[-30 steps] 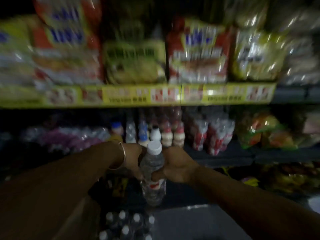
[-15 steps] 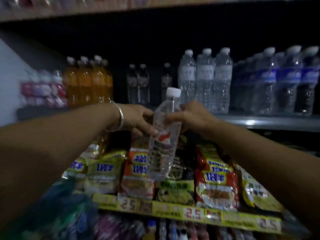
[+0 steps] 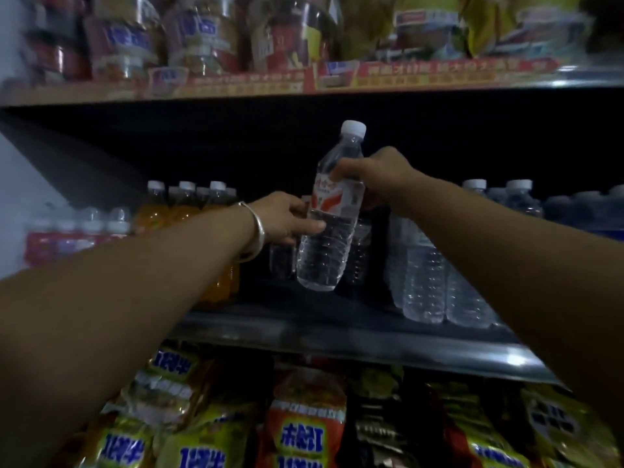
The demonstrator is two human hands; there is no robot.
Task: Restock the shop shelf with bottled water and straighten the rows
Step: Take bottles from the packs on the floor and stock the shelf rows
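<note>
A clear water bottle (image 3: 329, 231) with a white cap and a red-and-white label hangs tilted in the air above the dark metal shelf (image 3: 337, 336). My left hand (image 3: 283, 217), with a silver bangle on the wrist, grips its middle from the left. My right hand (image 3: 378, 173) grips its shoulder and label from the right. Its base is a little above the shelf, in a gap in front of darker bottles (image 3: 359, 251) standing further back. A row of clear water bottles (image 3: 425, 278) stands just right of the gap.
Orange drink bottles (image 3: 189, 207) and small red-labelled bottles (image 3: 67, 234) stand on the left of the same shelf. More water bottles (image 3: 520, 201) fill the far right. Snack bags (image 3: 304, 423) hang below, and jars and packets (image 3: 202, 38) sit on the shelf above.
Both hands have lifted the bottle from the lower shelves up to the water shelf and forward toward the gap. My view has tilted upward with it.
</note>
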